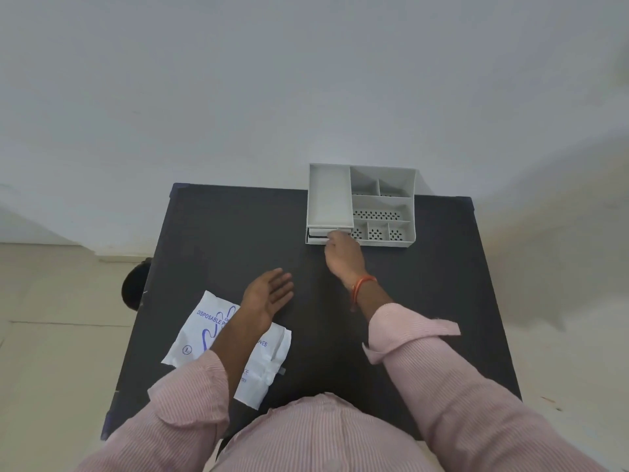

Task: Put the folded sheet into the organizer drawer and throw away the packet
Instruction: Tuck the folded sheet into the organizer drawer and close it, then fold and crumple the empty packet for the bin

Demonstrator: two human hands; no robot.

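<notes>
A white organizer [408, 202] with several open compartments stands at the far right of the black table [221, 233]. Its low drawer [316, 235] is at the front left, and a dark gap shows there. My right hand [342, 257] reaches to the drawer front with the fingers curled on it. The folded sheet is not visible. The white packet [190, 338] with blue glove print lies flat at the near left, partly under my left forearm. My left hand [269, 294] hovers above the table just beyond the packet, fingers apart and holding nothing.
A dark round object [134, 284] sits on the floor by the table's left edge. A plain wall rises right behind the table. Pale floor tiles lie on both sides.
</notes>
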